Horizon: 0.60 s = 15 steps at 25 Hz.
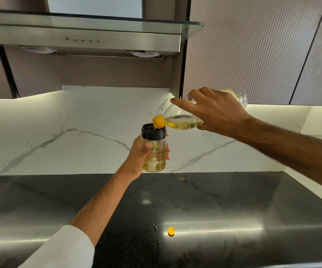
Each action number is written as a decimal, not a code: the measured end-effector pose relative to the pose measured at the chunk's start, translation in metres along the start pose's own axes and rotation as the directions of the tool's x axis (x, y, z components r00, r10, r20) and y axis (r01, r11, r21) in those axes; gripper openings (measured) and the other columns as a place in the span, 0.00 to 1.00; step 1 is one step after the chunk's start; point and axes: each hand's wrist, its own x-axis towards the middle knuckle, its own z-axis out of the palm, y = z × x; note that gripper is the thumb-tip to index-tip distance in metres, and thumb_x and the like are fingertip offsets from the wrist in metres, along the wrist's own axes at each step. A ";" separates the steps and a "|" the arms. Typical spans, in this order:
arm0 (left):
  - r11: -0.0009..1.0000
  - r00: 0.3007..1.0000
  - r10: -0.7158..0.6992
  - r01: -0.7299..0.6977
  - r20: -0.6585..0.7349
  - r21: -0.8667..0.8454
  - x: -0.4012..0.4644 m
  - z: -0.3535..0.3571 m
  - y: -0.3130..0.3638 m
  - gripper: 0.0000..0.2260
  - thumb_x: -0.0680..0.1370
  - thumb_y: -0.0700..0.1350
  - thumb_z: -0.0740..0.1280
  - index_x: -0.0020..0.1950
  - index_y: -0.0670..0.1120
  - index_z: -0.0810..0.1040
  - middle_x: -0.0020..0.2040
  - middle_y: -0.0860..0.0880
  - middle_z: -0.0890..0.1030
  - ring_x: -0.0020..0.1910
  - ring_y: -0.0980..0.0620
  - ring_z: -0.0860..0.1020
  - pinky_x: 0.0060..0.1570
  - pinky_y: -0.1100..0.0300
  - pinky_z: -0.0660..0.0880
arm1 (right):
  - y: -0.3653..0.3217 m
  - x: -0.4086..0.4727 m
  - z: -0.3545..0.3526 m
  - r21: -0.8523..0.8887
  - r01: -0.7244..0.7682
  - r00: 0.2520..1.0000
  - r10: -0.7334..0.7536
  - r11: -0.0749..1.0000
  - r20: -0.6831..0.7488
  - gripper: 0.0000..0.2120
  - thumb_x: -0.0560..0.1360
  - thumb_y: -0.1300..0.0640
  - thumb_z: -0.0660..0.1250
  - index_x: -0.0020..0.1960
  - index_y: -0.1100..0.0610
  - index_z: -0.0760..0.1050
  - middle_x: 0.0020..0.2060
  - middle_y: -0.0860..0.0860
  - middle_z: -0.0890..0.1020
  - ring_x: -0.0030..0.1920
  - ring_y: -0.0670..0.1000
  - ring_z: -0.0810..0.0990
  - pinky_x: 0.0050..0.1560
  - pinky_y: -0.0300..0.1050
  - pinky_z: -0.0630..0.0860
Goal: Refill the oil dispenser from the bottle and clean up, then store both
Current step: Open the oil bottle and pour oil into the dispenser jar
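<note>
Two clear plastic vessels were gripped: the black-collared oil dispenser (153,149) by the left hand (137,161), the tilted yellow-necked oil bottle (183,120) by the right hand (216,113); the dispenser's small label was unreadable.

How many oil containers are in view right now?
2: the oil bottle tilted in the right hand, and the oil dispenser held upright by the left hand.

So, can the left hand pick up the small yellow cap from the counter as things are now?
Probably not yet. The left hand holds the dispenser up under the tilted bottle, so its grip is taken. The cap lies in the open on the counter, with nothing covering it.
</note>
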 end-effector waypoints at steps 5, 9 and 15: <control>1.000 1.000 0.006 -0.006 0.000 0.007 -0.001 0.001 0.001 0.44 0.61 0.75 0.73 0.64 0.45 0.76 0.46 0.45 0.85 0.41 0.45 0.84 0.44 0.48 0.82 | 0.000 0.000 -0.001 -0.011 -0.004 1.000 0.004 1.000 -0.002 0.56 0.58 0.49 0.87 0.76 0.50 0.57 0.58 0.62 0.80 0.51 0.62 0.82 0.43 0.59 0.83; 1.000 1.000 0.004 -0.004 -0.001 0.011 -0.001 0.001 0.002 0.44 0.60 0.76 0.73 0.64 0.45 0.76 0.46 0.44 0.85 0.41 0.45 0.84 0.44 0.48 0.82 | 0.000 -0.001 -0.003 -0.016 -0.002 1.000 0.002 1.000 0.003 0.56 0.59 0.49 0.87 0.76 0.50 0.56 0.58 0.62 0.79 0.51 0.62 0.82 0.43 0.59 0.83; 1.000 1.000 0.003 -0.003 -0.007 0.011 -0.002 0.002 0.003 0.45 0.60 0.76 0.74 0.64 0.45 0.76 0.46 0.45 0.85 0.41 0.45 0.84 0.44 0.49 0.82 | -0.001 -0.001 -0.003 -0.006 -0.004 1.000 0.004 1.000 -0.011 0.56 0.58 0.50 0.87 0.75 0.50 0.57 0.57 0.62 0.80 0.51 0.62 0.82 0.43 0.60 0.83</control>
